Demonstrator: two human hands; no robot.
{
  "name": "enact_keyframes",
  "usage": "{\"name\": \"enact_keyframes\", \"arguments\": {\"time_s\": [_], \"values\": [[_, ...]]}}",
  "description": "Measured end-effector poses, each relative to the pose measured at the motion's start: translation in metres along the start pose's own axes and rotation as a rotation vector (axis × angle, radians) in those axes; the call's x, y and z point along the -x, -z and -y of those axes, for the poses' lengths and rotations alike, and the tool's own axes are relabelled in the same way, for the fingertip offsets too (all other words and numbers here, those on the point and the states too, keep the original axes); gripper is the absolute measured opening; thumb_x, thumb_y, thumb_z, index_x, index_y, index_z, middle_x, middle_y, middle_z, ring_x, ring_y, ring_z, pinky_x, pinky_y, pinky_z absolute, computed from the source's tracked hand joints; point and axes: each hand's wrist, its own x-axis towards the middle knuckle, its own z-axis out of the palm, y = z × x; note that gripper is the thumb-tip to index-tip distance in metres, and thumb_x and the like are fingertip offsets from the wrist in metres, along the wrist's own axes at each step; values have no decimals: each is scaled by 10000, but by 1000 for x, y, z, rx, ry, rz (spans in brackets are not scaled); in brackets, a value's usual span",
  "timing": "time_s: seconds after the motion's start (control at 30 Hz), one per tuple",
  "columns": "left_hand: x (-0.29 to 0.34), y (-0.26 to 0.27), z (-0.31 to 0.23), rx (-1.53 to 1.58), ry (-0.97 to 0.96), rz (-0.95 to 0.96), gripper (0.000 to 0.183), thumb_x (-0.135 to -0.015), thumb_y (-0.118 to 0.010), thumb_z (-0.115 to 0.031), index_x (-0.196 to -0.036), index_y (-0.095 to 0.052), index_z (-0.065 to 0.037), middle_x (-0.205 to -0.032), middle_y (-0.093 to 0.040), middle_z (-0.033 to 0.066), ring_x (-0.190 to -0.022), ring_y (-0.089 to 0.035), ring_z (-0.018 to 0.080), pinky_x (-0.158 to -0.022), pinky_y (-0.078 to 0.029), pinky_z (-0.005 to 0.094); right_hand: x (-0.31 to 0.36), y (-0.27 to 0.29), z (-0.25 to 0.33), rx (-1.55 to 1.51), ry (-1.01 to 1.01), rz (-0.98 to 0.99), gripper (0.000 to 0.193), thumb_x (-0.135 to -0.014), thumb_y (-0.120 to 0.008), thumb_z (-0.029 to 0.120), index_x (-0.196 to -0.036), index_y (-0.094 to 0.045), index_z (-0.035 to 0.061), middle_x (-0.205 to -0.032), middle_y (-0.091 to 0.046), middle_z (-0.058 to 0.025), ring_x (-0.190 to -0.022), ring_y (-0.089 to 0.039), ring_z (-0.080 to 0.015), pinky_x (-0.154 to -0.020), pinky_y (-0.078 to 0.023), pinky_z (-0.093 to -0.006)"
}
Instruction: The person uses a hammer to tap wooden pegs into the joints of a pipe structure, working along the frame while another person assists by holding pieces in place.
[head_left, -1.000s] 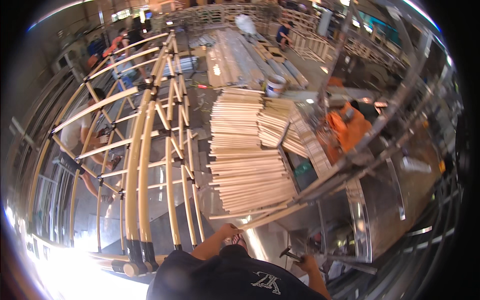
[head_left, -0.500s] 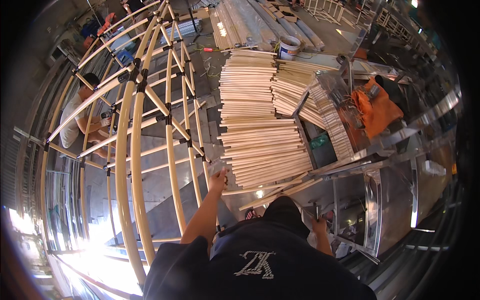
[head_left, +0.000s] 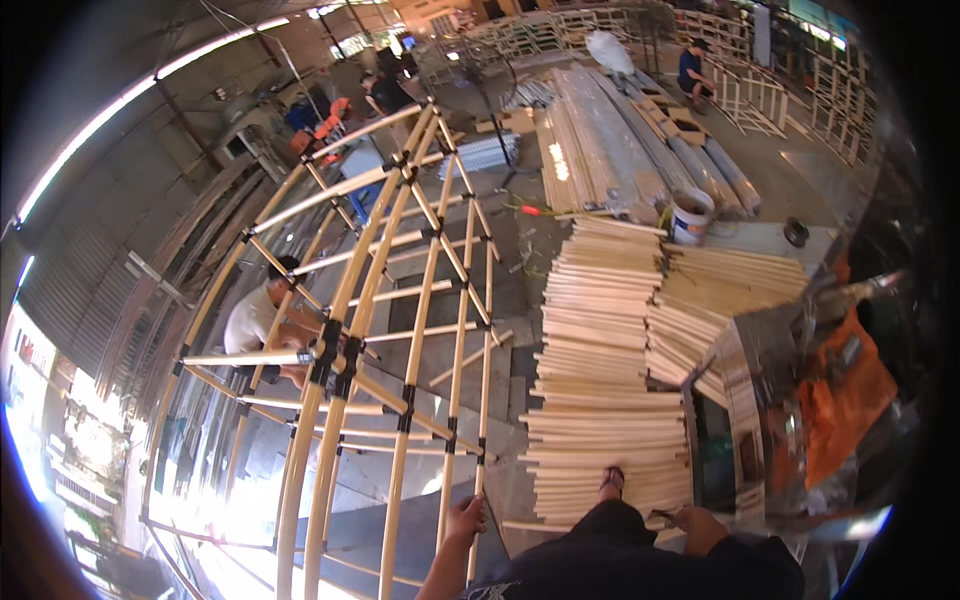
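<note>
A tall frame point(head_left: 308, 430) of cream-coloured tubes with black joints stands at my left. My left hand point(head_left: 466, 520) is closed beside the lower part of its nearest upright; whether it grips the tube or a small thing is unclear. Close to my body, my right hand point(head_left: 697, 524) is closed on a slim dark tool point(head_left: 662, 515), partly hidden and too blurred to name. A wide layer of cut cream tubes point(head_left: 600, 430) lies on the floor ahead. My sandalled foot point(head_left: 612, 482) is on its near end.
Another person point(head_left: 255, 322) crouches behind the frame. A white bucket point(head_left: 691, 218) stands beyond the tubes, near long wrapped bundles point(head_left: 610, 140). An orange cloth point(head_left: 850, 395) hangs over metalwork at right. Farther off, a person point(head_left: 691, 72) squats by more frames.
My view has lifted and swung left, showing more of the workshop. A foot is now on the tubes. My left hand is now beside the frame's upright; my right still holds the dark tool.
</note>
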Motion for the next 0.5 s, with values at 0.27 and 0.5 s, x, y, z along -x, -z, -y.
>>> {"name": "enact_keyframes", "arguments": {"time_s": [0.27,0.5], "values": [[100,-42,-338,-688,-1091,-441,337,-865,-791,-110,-1178,-695,-27,-917,-712,74,-855,-667,168,-793,-532,316,14,320,147,-758,147,-261,458,-957,-700,387,-730,-518,33,-555,-473,-78,-432,-452,-207,-451,-384,-392],[153,-5,-426,-690,-1028,-648,387,-783,-805,14,-1161,-744,-39,-929,-703,35,-867,-642,120,-803,-517,287,1,359,189,-961,372,-182,424,-939,-741,384,-782,-476,92,-571,-394,-3,-402,-342,-131,-372,-277,-307]]}}
